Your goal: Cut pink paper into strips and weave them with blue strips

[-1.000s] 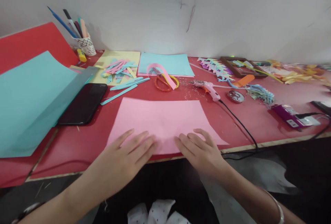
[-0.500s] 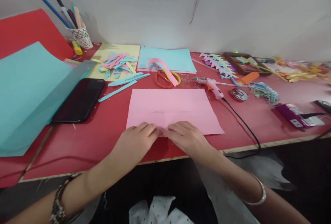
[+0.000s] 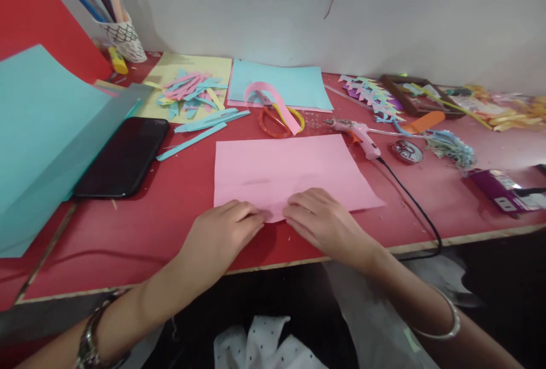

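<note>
A sheet of pink paper (image 3: pixel 281 164) lies on the red table, its near edge slightly curled between my hands. My left hand (image 3: pixel 228 232) pinches that near edge left of its middle, fingers bent over the paper. A short way to the right, my right hand (image 3: pixel 322 221) grips the same edge, its fingers pressed together. The fingertips of both hands are partly hidden against the paper. Just beyond the sheet are scissors (image 3: pixel 277 120) with red and yellow handles, and a curled pink paper strip (image 3: pixel 281 108) lies over them.
A pink glue gun (image 3: pixel 358 136) with a black cord lies to the right. On the left are a black phone (image 3: pixel 123 156) and a large blue sheet (image 3: pixel 38 147). Cut paper strips (image 3: pixel 191 93) are heaped behind, near a pen cup (image 3: pixel 125 39). A purple box (image 3: pixel 501 190) sits far right.
My hands have moved a little apart along the near edge, the right one shifting right. More of the paper edge shows between them. The whole view has shifted slightly.
</note>
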Motion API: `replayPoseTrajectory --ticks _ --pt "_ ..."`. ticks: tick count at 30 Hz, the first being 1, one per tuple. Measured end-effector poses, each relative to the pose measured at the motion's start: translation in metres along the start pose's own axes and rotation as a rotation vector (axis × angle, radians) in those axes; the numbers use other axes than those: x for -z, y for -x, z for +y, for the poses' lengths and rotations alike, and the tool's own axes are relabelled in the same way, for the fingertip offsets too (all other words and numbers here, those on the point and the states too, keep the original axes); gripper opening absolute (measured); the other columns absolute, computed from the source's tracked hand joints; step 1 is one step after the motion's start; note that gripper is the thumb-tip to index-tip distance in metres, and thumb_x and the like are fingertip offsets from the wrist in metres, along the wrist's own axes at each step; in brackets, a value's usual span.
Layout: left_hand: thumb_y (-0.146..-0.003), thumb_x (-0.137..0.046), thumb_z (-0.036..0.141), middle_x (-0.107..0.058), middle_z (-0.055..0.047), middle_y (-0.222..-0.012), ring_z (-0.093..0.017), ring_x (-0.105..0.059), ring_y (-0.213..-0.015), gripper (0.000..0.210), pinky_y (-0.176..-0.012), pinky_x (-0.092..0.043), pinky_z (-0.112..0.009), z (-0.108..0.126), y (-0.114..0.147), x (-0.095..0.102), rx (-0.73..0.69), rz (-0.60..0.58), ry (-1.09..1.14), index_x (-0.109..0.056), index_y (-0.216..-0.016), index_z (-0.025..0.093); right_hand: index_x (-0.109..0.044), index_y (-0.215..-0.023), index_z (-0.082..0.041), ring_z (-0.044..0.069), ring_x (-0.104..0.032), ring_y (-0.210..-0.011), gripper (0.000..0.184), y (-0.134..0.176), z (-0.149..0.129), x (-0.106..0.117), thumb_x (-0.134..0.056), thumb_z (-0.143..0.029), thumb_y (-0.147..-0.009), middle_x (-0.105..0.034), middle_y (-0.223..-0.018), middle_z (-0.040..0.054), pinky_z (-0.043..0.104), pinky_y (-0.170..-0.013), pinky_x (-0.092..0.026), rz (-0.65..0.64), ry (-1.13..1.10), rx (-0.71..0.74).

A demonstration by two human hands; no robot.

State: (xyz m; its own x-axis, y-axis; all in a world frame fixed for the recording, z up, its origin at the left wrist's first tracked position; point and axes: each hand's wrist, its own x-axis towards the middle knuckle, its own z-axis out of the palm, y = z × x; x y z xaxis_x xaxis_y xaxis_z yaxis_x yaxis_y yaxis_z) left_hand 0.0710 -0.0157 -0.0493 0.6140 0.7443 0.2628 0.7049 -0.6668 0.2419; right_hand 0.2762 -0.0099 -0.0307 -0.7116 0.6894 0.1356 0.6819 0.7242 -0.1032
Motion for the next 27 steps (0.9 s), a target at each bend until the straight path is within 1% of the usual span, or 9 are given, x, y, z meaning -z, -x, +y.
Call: replayPoseTrajectory --ticks 2,5,9,12,15,19,23,27 --pt "-0.087 -0.041 0.016 -0.068 -0.001 -0.085 -0.014 -0.062 -0.075 0.025 -0.057 -0.049 -0.022 0.004 0.0 -0.001 0.035 0.0 0.0 -0.066 -0.092 0.02 -0.062 -0.083 -0.015 0.015 -0.051 -0.076 0.024 -0.001 -0.004 -0.005 -0.039 -0.017 -0.088 -0.06 -0.081 0.0052 0.027 -0.07 -0.038 0.041 -0.034 0.004" --pt "-0.088 -0.04 0.019 -0.068 -0.001 -0.085 -0.013 -0.062 -0.076 0.026 -0.06 -0.049 -0.022 0.003 0.002 -0.003 0.054 -0.011 0.06 -0.066 -0.09 0.02 -0.062 -0.082 -0.016 0.013 -0.051 -0.073 0.026 -0.004 -0.007 -0.01 -0.037 -0.02 -0.09 -0.06 -0.08 0.0036 0.025 -0.067 -0.038 0.064 -0.119 -0.004" --pt "-0.089 -0.038 0.026 -0.068 -0.001 -0.084 -0.012 -0.062 -0.077 0.029 -0.063 -0.049 -0.023 -0.005 0.007 -0.002 0.099 0.025 0.205 -0.067 -0.084 0.022 -0.061 -0.078 -0.017 0.011 -0.048 -0.07 0.029 -0.009 -0.003 -0.01 -0.036 -0.022 -0.091 -0.058 -0.077 0.0025 0.023 -0.062 -0.036 0.031 -0.168 -0.012" --pt "-0.089 -0.037 0.033 -0.067 -0.002 -0.077 -0.013 -0.061 -0.073 0.034 -0.06 -0.047 -0.023 -0.01 0.009 0.0 0.149 0.052 0.234 -0.066 -0.074 0.021 -0.06 -0.076 -0.017 0.011 -0.046 -0.068 0.026 -0.011 -0.002 -0.01 -0.038 -0.02 -0.09 -0.056 -0.075 0.0022 0.023 -0.061 -0.033 -0.004 -0.107 -0.01" --pt "-0.088 -0.039 0.036 -0.066 -0.001 -0.075 -0.014 -0.06 -0.07 0.035 -0.057 -0.044 -0.023 -0.011 0.009 0.002 0.214 0.046 0.188 -0.063 -0.068 0.02 -0.059 -0.072 -0.017 0.012 -0.044 -0.067 0.025 -0.014 -0.002 -0.01 -0.041 -0.02 -0.089 -0.055 -0.073 0.002 0.025 -0.061 -0.031 -0.026 -0.032 -0.001" --pt "-0.085 -0.044 0.036 -0.065 0.0 -0.072 -0.014 -0.059 -0.064 0.029 -0.052 -0.038 -0.023 -0.009 0.007 0.004 0.293 0.022 0.09 -0.061 -0.068 0.02 -0.057 -0.067 -0.017 0.012 -0.043 -0.063 0.027 -0.017 0.0 -0.009 -0.04 -0.02 -0.088 -0.053 -0.069 0.0012 0.025 -0.06 -0.029 -0.048 -0.012 0.021" --pt "-0.085 -0.044 0.033 -0.063 0.001 -0.066 -0.011 -0.055 -0.056 0.029 -0.047 -0.032 -0.022 -0.007 0.007 0.003 0.279 0.044 -0.004 -0.06 -0.065 0.02 -0.056 -0.067 -0.015 0.011 -0.043 -0.06 0.028 -0.019 0.003 -0.01 -0.04 -0.023 -0.089 -0.053 -0.066 0.0012 0.025 -0.059 -0.028 -0.051 -0.026 0.01" --pt "-0.086 -0.042 0.031 -0.063 0.0 -0.066 -0.013 -0.055 -0.056 0.03 -0.048 -0.033 -0.024 -0.008 0.008 0.002 0.238 0.053 -0.061 -0.059 -0.065 0.02 -0.056 -0.065 -0.015 0.011 -0.043 -0.058 0.031 -0.019 0.005 -0.012 -0.038 -0.024 -0.089 -0.053 -0.064 0.0013 0.025 -0.058 -0.028 -0.017 -0.003 0.011"
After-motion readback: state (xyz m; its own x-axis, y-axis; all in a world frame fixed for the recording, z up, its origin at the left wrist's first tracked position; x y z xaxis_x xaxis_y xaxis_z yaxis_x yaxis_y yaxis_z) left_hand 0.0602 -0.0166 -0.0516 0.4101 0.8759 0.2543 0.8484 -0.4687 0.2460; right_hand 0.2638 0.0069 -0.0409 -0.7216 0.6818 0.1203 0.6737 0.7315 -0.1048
